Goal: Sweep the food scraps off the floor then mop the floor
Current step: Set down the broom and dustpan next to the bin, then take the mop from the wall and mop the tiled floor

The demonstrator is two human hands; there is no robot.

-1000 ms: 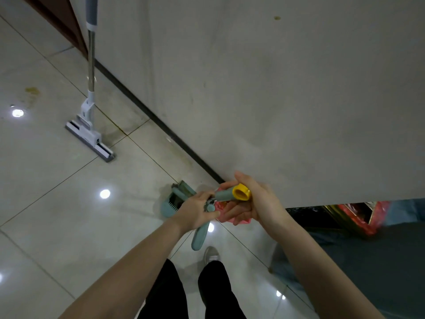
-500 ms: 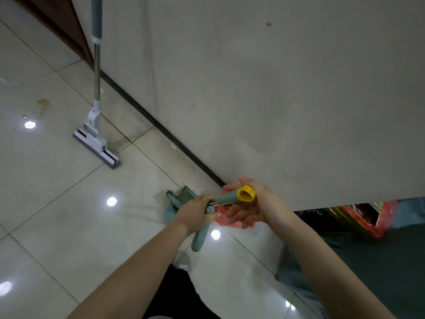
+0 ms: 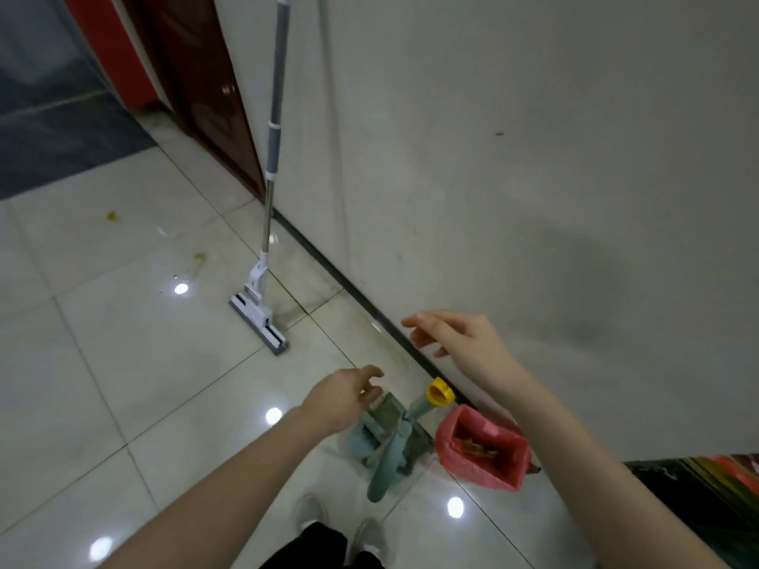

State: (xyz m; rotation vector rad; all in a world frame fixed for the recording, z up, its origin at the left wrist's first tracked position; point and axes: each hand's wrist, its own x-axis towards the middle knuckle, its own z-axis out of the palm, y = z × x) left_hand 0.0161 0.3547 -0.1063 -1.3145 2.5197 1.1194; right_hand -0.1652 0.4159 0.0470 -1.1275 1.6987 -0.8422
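Note:
A teal dustpan and brush set [image 3: 386, 441] stands on the floor by the wall, its handle tipped with a yellow cap [image 3: 439, 391]. My left hand [image 3: 345, 398] hovers just above and left of it, fingers loosely curled, holding nothing. My right hand [image 3: 456, 338] is raised higher near the wall with fingers relaxed and empty. A grey-handled sponge mop [image 3: 263, 281] leans against the wall, its head on the tiles. Yellowish food stains [image 3: 200, 256] mark the floor at the left.
A red plastic bag [image 3: 480, 449] with scraps inside sits against the wall, right of the dustpan. A dark wooden door [image 3: 197, 84] and a dark mat [image 3: 53, 133] lie at the far left. My feet [image 3: 341, 527] are at the bottom. Dark bags [image 3: 698, 482] are at the right.
Both hands have let go of the dustpan and brush handles, which now stand on the floor by the wall. My hands lifted away, and my view tilted up toward the mop.

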